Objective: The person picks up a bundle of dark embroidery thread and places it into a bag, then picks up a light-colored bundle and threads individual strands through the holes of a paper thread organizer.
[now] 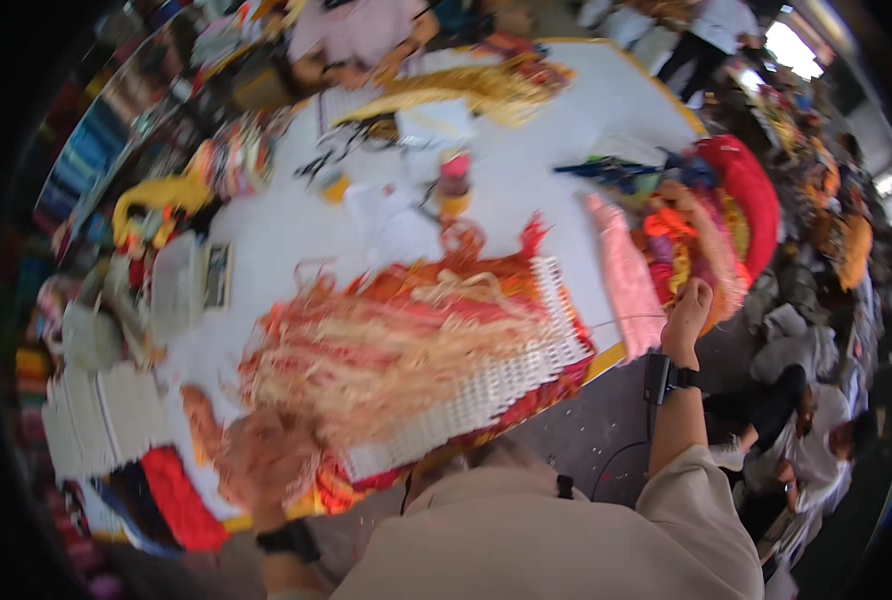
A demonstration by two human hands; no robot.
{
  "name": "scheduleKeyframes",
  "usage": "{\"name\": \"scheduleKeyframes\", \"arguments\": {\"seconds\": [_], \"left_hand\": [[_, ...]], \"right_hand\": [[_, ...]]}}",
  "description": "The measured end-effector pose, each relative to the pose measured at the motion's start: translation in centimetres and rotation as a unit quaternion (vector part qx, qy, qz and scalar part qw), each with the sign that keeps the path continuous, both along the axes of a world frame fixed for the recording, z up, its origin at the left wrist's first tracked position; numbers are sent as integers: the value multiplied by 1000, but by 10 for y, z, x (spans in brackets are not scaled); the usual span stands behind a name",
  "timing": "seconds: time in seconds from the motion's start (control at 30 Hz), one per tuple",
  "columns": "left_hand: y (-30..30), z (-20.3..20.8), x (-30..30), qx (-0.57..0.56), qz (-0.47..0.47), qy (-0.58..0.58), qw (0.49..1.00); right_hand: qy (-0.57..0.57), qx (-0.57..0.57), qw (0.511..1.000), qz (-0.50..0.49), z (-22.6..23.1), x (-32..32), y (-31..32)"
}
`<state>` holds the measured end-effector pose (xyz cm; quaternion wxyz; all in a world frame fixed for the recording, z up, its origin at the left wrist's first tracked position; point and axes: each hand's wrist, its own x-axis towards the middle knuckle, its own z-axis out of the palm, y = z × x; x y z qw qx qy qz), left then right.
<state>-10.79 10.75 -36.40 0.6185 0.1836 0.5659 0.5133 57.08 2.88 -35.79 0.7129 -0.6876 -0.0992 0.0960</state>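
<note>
We see the left hand, blurred, at the near left end of the white mesh, its grip beyond our telling; to the right, by the table edge, the right hand is closed, seemingly pinching a thread that runs toward the mesh; the mesh lies on the table, heaped with red, orange and cream strips; we judge the step to be stitching, mid-pull, the next move calling for even tension; beyond sit two cups and, across the table, a co-worker.
</note>
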Motion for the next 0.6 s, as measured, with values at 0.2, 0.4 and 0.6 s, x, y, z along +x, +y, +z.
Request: {"name": "scheduleKeyframes", "arguments": {"seconds": [0.2, 0.4, 0.6], "left_hand": [[-16, -78, 139, -250, -271, -156, 916], [-26, -98, 196, -211, -382, 258, 862], [-26, -103, 156, -153, -288, 227, 918]], "right_hand": [[-210, -285, 753, 555, -109, -192, 28], [-181, -288, 631, 697, -124, -293, 25], [-121, -263, 635, 716, -122, -302, 29]]}}
